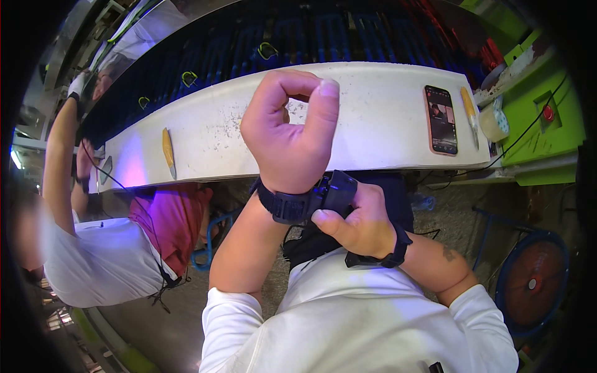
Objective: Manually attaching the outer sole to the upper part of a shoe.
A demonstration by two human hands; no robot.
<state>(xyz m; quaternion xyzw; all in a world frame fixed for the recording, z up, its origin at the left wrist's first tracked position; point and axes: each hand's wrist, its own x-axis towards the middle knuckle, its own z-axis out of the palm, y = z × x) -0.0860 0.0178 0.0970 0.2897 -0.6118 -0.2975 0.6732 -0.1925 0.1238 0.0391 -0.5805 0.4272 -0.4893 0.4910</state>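
Note:
My left hand [286,137] is raised over the white tabletop [385,118]. Its fingers are curled with the thumb against the index finger, and nothing shows between them. Around my left wrist sits a black strap carrying a boxy black wrist device [337,191]. My right hand [367,224] grips this device from the right, thumb on its near side; the other fingers are mostly hidden behind it. Another black wristband [398,248] is on my right wrist.
A phone [441,119], a yellow-handled knife [469,115] and a tape roll [494,121] lie at the right. Another such knife [168,152] lies left. Beyond the table runs a dark conveyor [323,40]. A co-worker [102,258] is at left, a round fan [533,283] at right.

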